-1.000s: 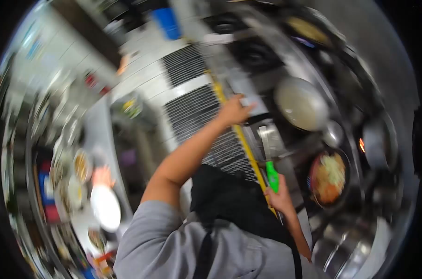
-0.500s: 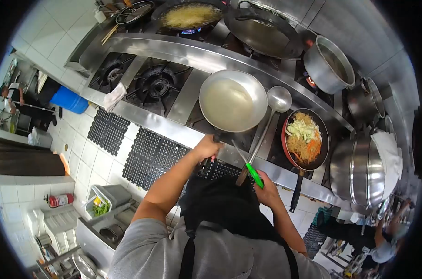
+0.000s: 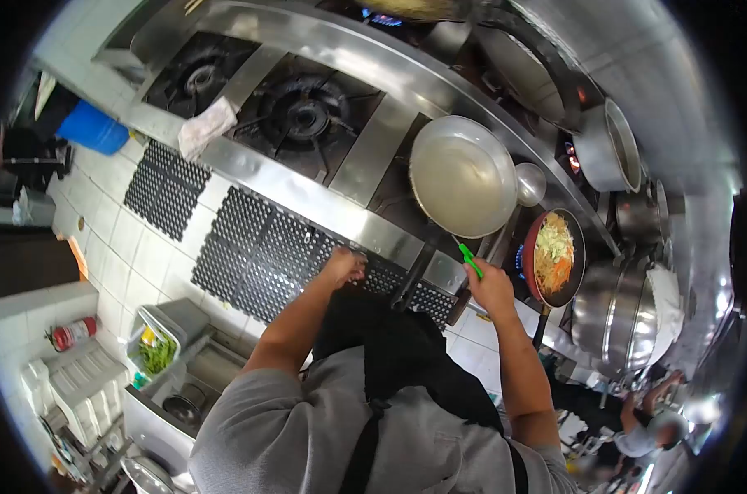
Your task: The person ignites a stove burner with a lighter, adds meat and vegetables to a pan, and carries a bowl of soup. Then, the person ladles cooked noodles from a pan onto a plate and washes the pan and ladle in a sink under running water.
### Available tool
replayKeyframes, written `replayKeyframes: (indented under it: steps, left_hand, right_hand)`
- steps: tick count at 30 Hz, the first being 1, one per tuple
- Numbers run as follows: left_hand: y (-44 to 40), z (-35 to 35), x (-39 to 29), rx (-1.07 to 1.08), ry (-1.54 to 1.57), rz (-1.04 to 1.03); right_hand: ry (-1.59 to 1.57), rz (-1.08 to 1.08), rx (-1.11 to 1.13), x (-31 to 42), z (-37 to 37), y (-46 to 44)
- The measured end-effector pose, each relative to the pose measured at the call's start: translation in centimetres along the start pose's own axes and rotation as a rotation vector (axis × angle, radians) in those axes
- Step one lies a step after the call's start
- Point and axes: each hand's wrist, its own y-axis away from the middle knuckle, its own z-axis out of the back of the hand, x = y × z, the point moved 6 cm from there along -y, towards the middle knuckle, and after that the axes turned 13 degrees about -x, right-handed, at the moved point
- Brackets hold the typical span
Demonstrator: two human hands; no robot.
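Observation:
My right hand is closed round the green handle of a slim utensil. Its narrow metal end reaches the near rim of a light-coloured frying pan, where it is hard to make out. A thin layer of pale liquid lies in this pan, and its dark handle points towards me between my hands. To the left, my left hand hovers off the handle, fingers loosely bent, with nothing visible in it. Right of the pan is a ladle, its shaft mostly hidden.
A red pan of noodles, cabbage and carrot sits over a flame at right. Behind it stand a metal pot and stacked steel pots. A cloth hangs on the stove's front edge. Another person is at lower right.
My left hand has let go of the frying pan's handle and moved left. My right hand has carried the green-handled utensil up to the pan's near rim. The view has shifted and turned.

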Motion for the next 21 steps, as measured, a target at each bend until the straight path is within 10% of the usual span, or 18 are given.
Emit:
replayKeyframes:
  steps: [7,21]
  left_hand:
    - [-2.2,-3.0,1.9,-0.145,0.674,-0.079]
    - [-5.2,-4.0,2.9,-0.212,0.505,0.045]
  right_hand:
    - [0.110,0.071,0.001,0.3,-1.8,-2.4]
    - [0.186,-0.012,0.102,1.3,-2.0,-2.2]
